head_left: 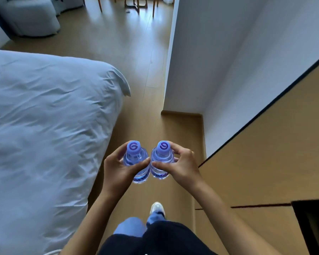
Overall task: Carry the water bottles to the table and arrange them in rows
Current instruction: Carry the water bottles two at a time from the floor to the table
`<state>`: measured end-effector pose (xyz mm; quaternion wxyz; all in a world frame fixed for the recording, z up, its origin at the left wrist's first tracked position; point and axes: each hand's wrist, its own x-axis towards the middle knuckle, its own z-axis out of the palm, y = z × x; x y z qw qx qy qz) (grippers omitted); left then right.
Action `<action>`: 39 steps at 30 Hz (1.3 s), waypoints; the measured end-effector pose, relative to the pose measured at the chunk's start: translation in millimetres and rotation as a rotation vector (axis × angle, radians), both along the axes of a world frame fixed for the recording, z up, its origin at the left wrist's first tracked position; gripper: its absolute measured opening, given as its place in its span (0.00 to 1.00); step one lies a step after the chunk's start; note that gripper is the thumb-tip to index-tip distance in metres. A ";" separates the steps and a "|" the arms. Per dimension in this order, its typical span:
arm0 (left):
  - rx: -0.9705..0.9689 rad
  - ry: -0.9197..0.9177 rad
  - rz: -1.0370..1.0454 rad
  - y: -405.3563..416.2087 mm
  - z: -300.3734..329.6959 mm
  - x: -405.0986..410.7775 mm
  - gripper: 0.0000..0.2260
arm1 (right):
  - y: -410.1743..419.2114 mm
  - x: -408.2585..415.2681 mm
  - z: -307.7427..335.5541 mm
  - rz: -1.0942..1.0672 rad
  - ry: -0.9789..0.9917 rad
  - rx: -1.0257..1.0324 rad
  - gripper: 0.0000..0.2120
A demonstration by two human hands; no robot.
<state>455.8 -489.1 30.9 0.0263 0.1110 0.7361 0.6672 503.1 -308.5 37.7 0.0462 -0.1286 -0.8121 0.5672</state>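
left hand [118, 169] gripping left bottle [136, 160], right hand [180, 165] gripping right bottle [162, 159], labels unreadable

The left hand [118, 170] grips one clear plastic water bottle with a pale blue cap [135, 161]; the right hand [180, 167] grips a second, matching bottle [161, 159]. Both bottles are upright and touching, above the tan wooden floor [140, 70] beside a white-quilted bed [44, 116].

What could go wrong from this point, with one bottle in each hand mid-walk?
Each grip looks light: the left hand and right hand pinch the left bottle and right bottle near the shoulder with fingertips, so one could slip. The bottles sit side by side, seemingly touching, and may knock. The passage between the bed and wall corner is narrow, so an elbow might catch.
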 end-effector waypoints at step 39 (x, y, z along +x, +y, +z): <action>-0.123 0.054 -0.035 236.0 14.7 -941.5 0.19 | 227.1 -937.6 -14.6 -0.030 0.113 0.033 0.25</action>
